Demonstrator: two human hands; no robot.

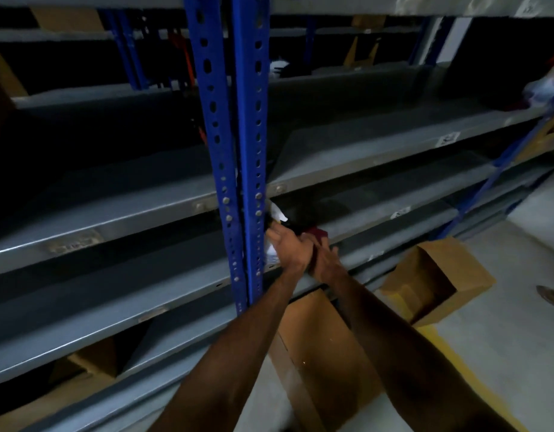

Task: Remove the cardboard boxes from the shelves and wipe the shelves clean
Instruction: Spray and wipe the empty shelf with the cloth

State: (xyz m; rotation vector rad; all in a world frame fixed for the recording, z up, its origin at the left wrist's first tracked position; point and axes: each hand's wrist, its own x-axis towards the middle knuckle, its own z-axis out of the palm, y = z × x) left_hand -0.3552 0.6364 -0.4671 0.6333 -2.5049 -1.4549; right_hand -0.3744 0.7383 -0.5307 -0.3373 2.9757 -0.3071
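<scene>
**Two hands at the shelf corner**

Two hands meet on the grey shelf (pixel 378 226) beside the blue upright (pixel 250 151). The left hand (pixel 289 247) lies flat, fingers straight; the right hand (pixel 324 260) seems to press a dark red cloth (pixel 316 233), its grip unclear. Best to sweep outward from the corner with steady pressure. An open cardboard box (pixel 437 279) sits on the pale floor (pixel 503 353) below, already off the dim shelving.
</scene>
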